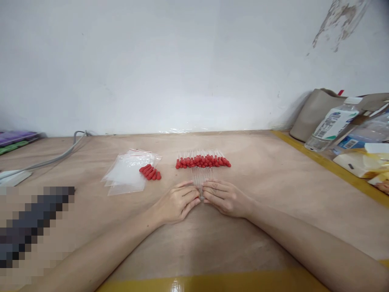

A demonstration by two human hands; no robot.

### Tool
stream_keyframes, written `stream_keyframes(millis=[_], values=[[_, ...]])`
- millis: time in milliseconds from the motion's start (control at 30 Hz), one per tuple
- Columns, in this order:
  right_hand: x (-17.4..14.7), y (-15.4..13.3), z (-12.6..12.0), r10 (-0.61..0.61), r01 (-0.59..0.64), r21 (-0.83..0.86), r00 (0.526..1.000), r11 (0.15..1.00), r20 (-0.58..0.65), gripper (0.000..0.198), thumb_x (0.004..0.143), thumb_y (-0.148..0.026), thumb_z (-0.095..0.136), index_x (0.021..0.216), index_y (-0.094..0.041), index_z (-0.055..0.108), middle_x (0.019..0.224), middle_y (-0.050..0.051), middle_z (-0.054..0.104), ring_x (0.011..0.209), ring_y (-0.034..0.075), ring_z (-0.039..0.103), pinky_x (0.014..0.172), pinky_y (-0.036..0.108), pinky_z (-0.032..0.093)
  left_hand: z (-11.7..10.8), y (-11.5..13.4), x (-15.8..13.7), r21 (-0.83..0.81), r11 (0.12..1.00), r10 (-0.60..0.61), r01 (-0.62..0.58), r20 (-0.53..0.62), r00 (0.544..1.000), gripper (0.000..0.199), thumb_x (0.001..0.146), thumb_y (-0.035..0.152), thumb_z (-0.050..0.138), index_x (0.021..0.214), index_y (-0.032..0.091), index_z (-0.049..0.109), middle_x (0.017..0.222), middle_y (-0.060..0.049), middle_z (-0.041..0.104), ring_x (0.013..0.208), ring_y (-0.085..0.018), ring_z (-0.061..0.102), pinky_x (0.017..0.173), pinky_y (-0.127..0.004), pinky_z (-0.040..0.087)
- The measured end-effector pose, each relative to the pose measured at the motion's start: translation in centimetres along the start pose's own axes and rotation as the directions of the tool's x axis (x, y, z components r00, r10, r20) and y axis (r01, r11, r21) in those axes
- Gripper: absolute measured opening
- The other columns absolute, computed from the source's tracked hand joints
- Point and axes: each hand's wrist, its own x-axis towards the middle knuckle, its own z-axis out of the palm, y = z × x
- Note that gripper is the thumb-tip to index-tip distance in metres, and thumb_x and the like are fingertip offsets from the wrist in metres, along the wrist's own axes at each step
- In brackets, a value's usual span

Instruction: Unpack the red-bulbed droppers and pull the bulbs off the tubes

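Note:
My left hand (182,200) and my right hand (226,197) rest on the table, fingers together, gripping a row of thin clear glass tubes (203,177) from both sides. The tubes lie side by side, pointing away from me; the fingers cover much of their near ends. Just beyond them is a row of glass droppers with red rubber bulbs (203,161), bulbs toward me. To the left, several loose red rubber bulbs (150,172) lie at the edge of a stack of clear zip bags (126,172).
A grey cable (57,157) runs along the left side, near purple and green packs (18,140). At the right, beyond yellow tape (328,166), stand a plastic bottle (332,125), a beige container (313,115) and yellow food packaging (358,162). A white wall (182,69) closes off the back.

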Motion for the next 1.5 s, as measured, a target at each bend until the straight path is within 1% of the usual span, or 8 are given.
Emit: stream_keyframes(millis=[333, 433, 600, 733, 900, 1067, 1200, 1500], values=[[0.2, 0.2, -0.4, -0.093, 0.094, -0.059, 0.995, 0.994, 0.024, 0.016, 0.084, -0.014, 0.050, 0.097, -0.010, 0.059, 0.099, 0.010, 0.066, 0.104, 0.018, 0.056, 0.094, 0.033, 0.048, -0.1, 0.1, 0.0, -0.100, 0.994, -0.049, 0.053, 0.049, 0.998, 0.019, 0.089, 0.019, 0.037, 0.091, 0.016, 0.055, 0.084, -0.003, 0.063, 0.085, -0.013, 0.060, 0.098, -0.036, 0.039], [0.1, 0.1, -0.1, 0.018, -0.018, 0.023, 1.000, 1.000, 0.006, 0.016, 0.084, -0.017, 0.050, 0.097, -0.013, 0.059, 0.096, 0.008, 0.067, 0.101, 0.017, 0.058, 0.094, 0.033, 0.048, 0.0, 0.1, 0.1, -0.102, 0.993, -0.055, 0.056, 0.008, 0.998, 0.017, 0.089, 0.020, 0.039, 0.092, 0.017, 0.055, 0.086, -0.003, 0.064, 0.089, -0.013, 0.060, 0.097, -0.034, 0.041], [-0.2, -0.2, 0.4, 0.248, -0.252, 0.213, 0.968, 0.944, 0.046, 0.017, 0.085, -0.019, 0.048, 0.099, -0.019, 0.058, 0.097, 0.005, 0.066, 0.096, 0.015, 0.059, 0.091, 0.034, 0.048, 0.5, -0.3, 0.0, 0.012, 1.000, -0.017, 0.019, -0.169, 0.986, 0.015, 0.086, 0.020, 0.048, 0.096, 0.016, 0.057, 0.095, -0.005, 0.066, 0.101, -0.016, 0.058, 0.099, -0.038, 0.040], [-0.4, -0.2, 0.5, 0.275, -0.275, 0.221, 0.961, 0.936, 0.031, 0.019, 0.083, -0.018, 0.051, 0.100, -0.019, 0.058, 0.099, 0.005, 0.066, 0.095, 0.016, 0.059, 0.091, 0.036, 0.046, 0.8, -0.6, -0.1, 0.149, 0.989, 0.057, -0.023, -0.222, 0.973, 0.025, 0.083, 0.020, 0.053, 0.108, 0.016, 0.055, 0.110, -0.007, 0.062, 0.115, -0.020, 0.049, 0.101, -0.044, 0.036], [-0.4, -0.2, 0.9, 0.299, -0.300, 0.219, 0.953, 0.928, 0.038, 0.018, 0.083, -0.024, 0.053, 0.098, -0.018, 0.059, 0.099, 0.007, 0.066, 0.095, 0.016, 0.060, 0.091, 0.036, 0.045, 0.7, -0.6, 0.0, 0.202, 0.977, 0.109, -0.061, -0.233, 0.966, 0.027, 0.083, 0.019, 0.054, 0.109, 0.015, 0.054, 0.108, -0.007, 0.064, 0.115, -0.021, 0.048, 0.101, -0.044, 0.037], [-0.1, -0.3, 1.0, 0.274, -0.272, 0.183, 0.962, 0.945, 0.019, 0.015, 0.084, -0.020, 0.050, 0.096, -0.017, 0.059, 0.094, 0.006, 0.067, 0.091, 0.014, 0.061, 0.087, 0.031, 0.047, 0.4, -0.3, 0.3, 0.268, 0.959, 0.145, -0.089, -0.199, 0.969, 0.018, 0.083, 0.016, 0.053, 0.100, 0.012, 0.057, 0.105, -0.008, 0.065, 0.114, -0.022, 0.049, 0.101, -0.045, 0.038], [0.1, -0.4, 0.6, 0.186, -0.182, 0.101, 0.982, 0.978, -0.028, 0.012, 0.084, -0.018, 0.051, 0.093, -0.017, 0.059, 0.089, 0.003, 0.069, 0.088, 0.012, 0.062, 0.085, 0.029, 0.047, 0.1, 0.1, 0.5, 0.259, 0.961, 0.137, -0.095, -0.149, 0.979, 0.015, 0.084, 0.016, 0.050, 0.097, 0.012, 0.057, 0.101, -0.008, 0.066, 0.116, -0.022, 0.048, 0.104, -0.044, 0.035], [-0.3, 0.1, 0.0, 0.027, -0.027, -0.015, 0.998, 1.000, -0.048, 0.018, 0.082, -0.017, 0.055, 0.098, -0.012, 0.059, 0.096, 0.006, 0.067, 0.099, 0.014, 0.059, 0.094, 0.029, 0.045, -0.4, 0.3, 0.3, 0.193, 0.979, 0.076, -0.062, -0.067, 0.995, 0.016, 0.087, 0.018, 0.044, 0.091, 0.013, 0.059, 0.099, -0.007, 0.067, 0.116, -0.020, 0.048, 0.105, -0.042, 0.032]])
